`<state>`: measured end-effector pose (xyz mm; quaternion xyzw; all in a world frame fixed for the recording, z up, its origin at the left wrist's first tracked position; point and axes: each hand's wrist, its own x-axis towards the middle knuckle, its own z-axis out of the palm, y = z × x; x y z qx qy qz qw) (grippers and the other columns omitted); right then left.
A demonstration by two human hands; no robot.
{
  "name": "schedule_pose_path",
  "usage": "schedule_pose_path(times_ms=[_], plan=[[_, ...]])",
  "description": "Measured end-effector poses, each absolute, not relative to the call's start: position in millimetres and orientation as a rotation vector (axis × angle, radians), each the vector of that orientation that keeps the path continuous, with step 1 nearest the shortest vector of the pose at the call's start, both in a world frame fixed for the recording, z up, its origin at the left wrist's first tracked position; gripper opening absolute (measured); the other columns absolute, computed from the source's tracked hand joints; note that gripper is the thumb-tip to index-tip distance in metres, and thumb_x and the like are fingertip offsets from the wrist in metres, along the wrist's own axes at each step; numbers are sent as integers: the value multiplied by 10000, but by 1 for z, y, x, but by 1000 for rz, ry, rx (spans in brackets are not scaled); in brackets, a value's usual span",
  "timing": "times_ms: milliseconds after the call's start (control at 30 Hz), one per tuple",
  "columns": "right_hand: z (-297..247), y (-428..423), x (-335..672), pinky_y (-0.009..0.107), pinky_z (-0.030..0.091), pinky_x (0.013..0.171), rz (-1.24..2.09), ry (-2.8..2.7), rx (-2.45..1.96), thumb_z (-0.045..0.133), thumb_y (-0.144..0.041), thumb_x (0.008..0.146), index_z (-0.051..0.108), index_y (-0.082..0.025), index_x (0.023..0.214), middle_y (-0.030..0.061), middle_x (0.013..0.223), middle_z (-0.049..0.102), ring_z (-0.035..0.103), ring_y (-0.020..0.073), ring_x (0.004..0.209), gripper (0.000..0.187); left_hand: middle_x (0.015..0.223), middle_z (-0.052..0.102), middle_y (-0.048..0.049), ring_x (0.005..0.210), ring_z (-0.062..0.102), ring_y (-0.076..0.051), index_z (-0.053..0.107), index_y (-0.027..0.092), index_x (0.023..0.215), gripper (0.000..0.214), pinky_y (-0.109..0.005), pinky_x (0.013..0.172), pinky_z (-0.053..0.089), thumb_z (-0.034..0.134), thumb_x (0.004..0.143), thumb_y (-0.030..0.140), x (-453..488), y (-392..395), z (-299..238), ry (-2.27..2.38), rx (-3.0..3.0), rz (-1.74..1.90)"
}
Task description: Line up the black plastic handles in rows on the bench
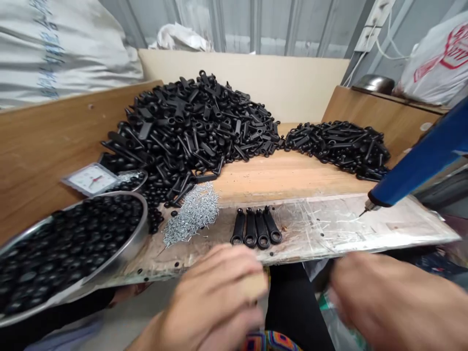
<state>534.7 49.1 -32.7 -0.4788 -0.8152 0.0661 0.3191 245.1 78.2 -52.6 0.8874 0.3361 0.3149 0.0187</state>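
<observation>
Head camera view: a wooden surface (292,175) walled by low boards carries the work, its near edge covered by a scuffed, taped sheet (329,229). Largest on it is the big heap of black plastic arms (190,131), piled toward the back wall. A smaller heap of the same arms (338,146) lies well to the right of the big heap. Left of and nearer than the big heap sits a round metal pan (135,239) filled with small black rings. A blue power screwdriver (420,163) slants in from the far right of the big heap, its tip on the taped sheet. A small square clock (91,179) lies at the big heap's left foot, just behind the pan. A drift of silver screws (192,212) spreads at the big heap's front foot. Just right of the screws, four black arms (256,228) lie side by side, touching, ring ends toward the viewer. Below them, off the surface's edge, the left hand (215,297) and right hand (387,297) are blurred; whether either is closed on anything cannot be told.
</observation>
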Motion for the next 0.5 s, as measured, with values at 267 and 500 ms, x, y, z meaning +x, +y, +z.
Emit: schedule_pose_path(times_ms=[267,500], plan=[[-91,120,502,437,458,895,204,-2325,-1236,577,-191,864,632,-186,1077,107,1100,593,522,259,1021,221,1194,545,-88,1158,463,-267,559,185,1137,269,-460,928,432,464,886,171,265,125,-115,1329,2740,785],[-130,123,505,492,460,900,63,-2360,-1194,573,-266,862,630,-237,1127,121,1264,506,435,324,1161,273,1116,557,-61,991,516,-201,587,209,1063,253,-364,840,441,448,864,138,264,122,-106,1385,2652,627]])
